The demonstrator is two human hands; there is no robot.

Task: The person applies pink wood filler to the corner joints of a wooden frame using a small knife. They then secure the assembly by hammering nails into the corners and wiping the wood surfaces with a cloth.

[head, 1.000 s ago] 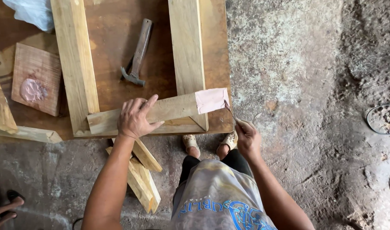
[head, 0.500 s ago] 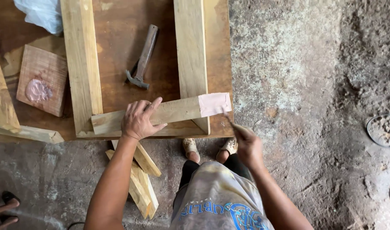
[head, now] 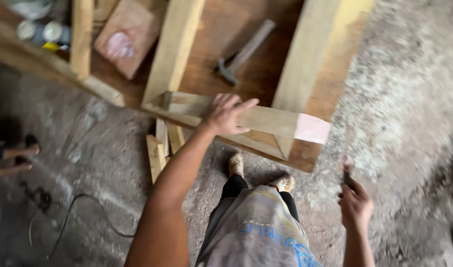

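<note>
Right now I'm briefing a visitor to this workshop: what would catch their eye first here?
The left hand pressed flat on a pale wooden slat with a pink-painted end, lying across two long planks on the brown table. Just behind it on the table lies a hammer. Lower right, over the rough concrete floor, the right hand grips a small tool.

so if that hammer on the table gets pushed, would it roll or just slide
Probably slide. The hammer lies flat on the wooden table, and its head juts sideways, which should stop rolling. It likely pivots about the heavier head. Neither hand touches it.
</note>
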